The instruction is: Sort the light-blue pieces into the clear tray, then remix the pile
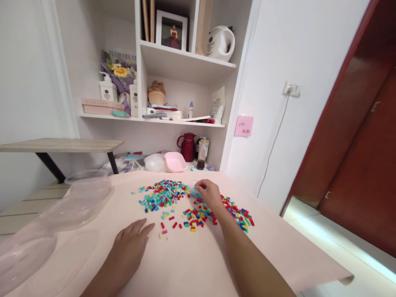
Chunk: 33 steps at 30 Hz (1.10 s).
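Observation:
Small toy building bricks in red, yellow, blue and green lie loose on the pink tablecloth (173, 264), in a left pile (163, 194) and a right pile (201, 214). My right hand (210, 194) is above the back of the right pile, thumb and fingers pinched together; what is between the fingertips is too small to make out. Under those fingertips stands a small clear container (193, 189) with light blue bricks in it, partly hidden by the hand. Close to the cloth, left of several scattered bricks (175, 225), my left hand (131, 241) is open, fingers apart, holding nothing.
Clear plastic tubs and lids (83, 202) line the left side. At the back stand a pink basin (175, 161), a dark red jug (187, 147) and a bottle of dark liquid (201, 154), below white shelves (185, 57). The cloth's edge (346, 277) is at right.

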Each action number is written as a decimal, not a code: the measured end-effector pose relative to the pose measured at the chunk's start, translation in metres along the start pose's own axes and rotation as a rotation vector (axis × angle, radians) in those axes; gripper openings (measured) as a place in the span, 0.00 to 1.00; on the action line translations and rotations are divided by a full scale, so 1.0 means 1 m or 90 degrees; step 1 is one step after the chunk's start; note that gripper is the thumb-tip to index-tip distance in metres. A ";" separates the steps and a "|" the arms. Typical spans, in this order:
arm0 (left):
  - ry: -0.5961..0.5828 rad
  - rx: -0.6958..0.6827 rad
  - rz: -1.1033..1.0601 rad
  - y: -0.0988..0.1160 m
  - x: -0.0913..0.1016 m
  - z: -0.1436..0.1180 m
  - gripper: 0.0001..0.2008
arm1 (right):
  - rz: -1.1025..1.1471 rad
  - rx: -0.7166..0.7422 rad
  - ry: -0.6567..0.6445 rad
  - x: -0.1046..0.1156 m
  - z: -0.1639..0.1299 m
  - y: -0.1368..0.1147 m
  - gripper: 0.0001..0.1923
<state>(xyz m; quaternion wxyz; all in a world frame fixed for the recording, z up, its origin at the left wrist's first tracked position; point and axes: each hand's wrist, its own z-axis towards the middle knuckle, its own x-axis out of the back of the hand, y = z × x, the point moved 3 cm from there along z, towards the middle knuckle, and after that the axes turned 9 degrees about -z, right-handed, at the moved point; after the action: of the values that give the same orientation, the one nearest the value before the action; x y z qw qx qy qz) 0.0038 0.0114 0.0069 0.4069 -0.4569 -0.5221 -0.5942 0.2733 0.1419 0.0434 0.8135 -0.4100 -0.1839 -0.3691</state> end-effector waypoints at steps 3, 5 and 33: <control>-0.002 -0.001 0.006 0.001 0.001 -0.001 0.25 | -0.001 0.096 -0.132 -0.020 -0.010 -0.017 0.07; 0.002 -0.005 0.009 0.002 0.001 -0.001 0.25 | -0.010 0.167 -0.215 -0.033 -0.018 -0.030 0.07; 0.078 -0.019 0.020 -0.020 -0.018 0.016 0.25 | -0.121 0.003 0.065 0.015 0.006 -0.011 0.06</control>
<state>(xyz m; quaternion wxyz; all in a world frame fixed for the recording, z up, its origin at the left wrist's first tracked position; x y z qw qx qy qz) -0.0093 0.0296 -0.0151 0.4402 -0.4340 -0.4801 -0.6225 0.2753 0.1355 0.0618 0.7842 -0.3696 -0.1808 -0.4646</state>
